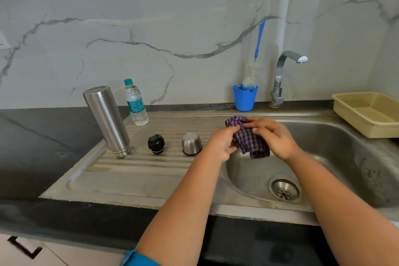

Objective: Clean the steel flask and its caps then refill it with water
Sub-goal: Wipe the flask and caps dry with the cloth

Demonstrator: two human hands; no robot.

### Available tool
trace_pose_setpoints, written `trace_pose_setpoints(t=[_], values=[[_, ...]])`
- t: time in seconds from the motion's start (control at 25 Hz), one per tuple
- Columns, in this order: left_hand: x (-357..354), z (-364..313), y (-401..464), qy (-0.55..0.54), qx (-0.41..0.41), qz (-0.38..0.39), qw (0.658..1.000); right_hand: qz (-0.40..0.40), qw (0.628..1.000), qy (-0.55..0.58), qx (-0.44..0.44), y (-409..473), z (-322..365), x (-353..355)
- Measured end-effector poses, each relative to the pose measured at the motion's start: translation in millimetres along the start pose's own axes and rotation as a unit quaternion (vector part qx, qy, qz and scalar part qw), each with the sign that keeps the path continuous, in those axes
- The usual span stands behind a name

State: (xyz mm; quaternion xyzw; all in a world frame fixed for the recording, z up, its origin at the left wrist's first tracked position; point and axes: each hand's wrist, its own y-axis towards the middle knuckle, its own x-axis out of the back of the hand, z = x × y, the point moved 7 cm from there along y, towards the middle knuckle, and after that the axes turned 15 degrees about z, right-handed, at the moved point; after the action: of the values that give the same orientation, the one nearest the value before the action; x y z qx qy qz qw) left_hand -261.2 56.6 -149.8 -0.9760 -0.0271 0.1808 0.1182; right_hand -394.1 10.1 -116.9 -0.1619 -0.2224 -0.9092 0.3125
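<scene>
Head view: both hands meet over the sink's left rim.
Left hand (220,146): fingers curled into the checked cloth (250,140).
Right hand (275,138): fingers pinching the same cloth from 3 o'clock.
Steel cup cap (191,143): upside down on the drainboard (138,177), just beside the left hand at 9 o'clock; nearer that hand.
Black stopper (156,143): farther along at 9 o'clock.
Steel flask (108,120): farthest, mouth down, long axis leaning toward 11 o'clock.
Water bottle (136,102): behind, at 10 o'clock.

Checked cloth (248,138) between 2 hands, above sink (345,157)
</scene>
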Motion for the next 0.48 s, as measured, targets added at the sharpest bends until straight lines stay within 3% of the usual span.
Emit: trace_pose_setpoints(t=[0.08,0.16,0.24,0.4,0.48], values=[[-13.0,-1.3,6.0,-0.004,-0.025,0.018,1.000,-0.058,0.988,0.129,-0.066,-10.0,-11.3,28.0],[-43.8,-1.9,12.3,-0.008,-0.042,0.068,0.997,0.019,0.948,0.265,-0.176,-20.8,-30.9,36.0],[-78.7,-1.2,21.2,0.005,-0.056,0.097,0.994,0.095,0.910,0.331,-0.230,-38.6,-35.0,43.0],[-146.7,4.5,65.8,0.097,-0.052,0.067,0.992,-0.047,0.907,0.368,-0.199,-62.3,-47.6,132.3],[-184.2,11.5,92.7,0.102,-0.028,0.061,0.993,-0.120,0.944,0.246,-0.182,-71.6,-45.4,192.5]])
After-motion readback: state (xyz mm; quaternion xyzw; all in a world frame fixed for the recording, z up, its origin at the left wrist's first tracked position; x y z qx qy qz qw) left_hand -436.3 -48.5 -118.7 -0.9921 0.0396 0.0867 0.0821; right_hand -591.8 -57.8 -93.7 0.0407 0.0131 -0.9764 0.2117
